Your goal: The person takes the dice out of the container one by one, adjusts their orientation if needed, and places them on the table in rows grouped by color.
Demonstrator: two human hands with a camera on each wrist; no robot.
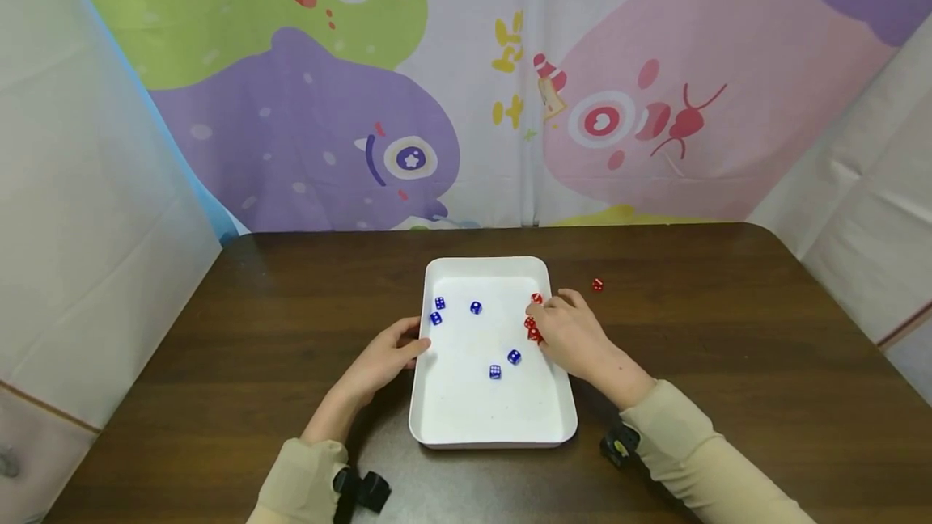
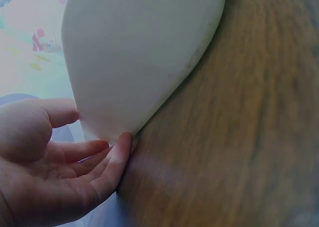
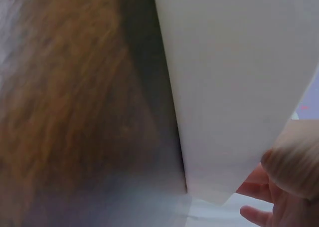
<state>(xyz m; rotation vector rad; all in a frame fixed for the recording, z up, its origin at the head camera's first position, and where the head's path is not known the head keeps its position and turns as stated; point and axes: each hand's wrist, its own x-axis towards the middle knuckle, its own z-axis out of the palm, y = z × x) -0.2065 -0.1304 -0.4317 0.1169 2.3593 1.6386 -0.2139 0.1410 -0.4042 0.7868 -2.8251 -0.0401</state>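
Note:
A white rectangular tray lies on the dark wooden table. My left hand grips its left edge, the thumb over the rim and the other fingers against the outer wall, as the left wrist view also shows. Over the right rim reaches my right hand, its fingertips among several red dice inside the tray. Whether a die is pinched there is hidden. From the right wrist view, the right hand appears partly behind the tray wall. Several blue dice are scattered inside the tray.
One red die lies on the table beyond the right hand, outside the tray. The table's far edge meets a hanging cloth printed with cartoon figures. Pale cloth also hangs at both sides.

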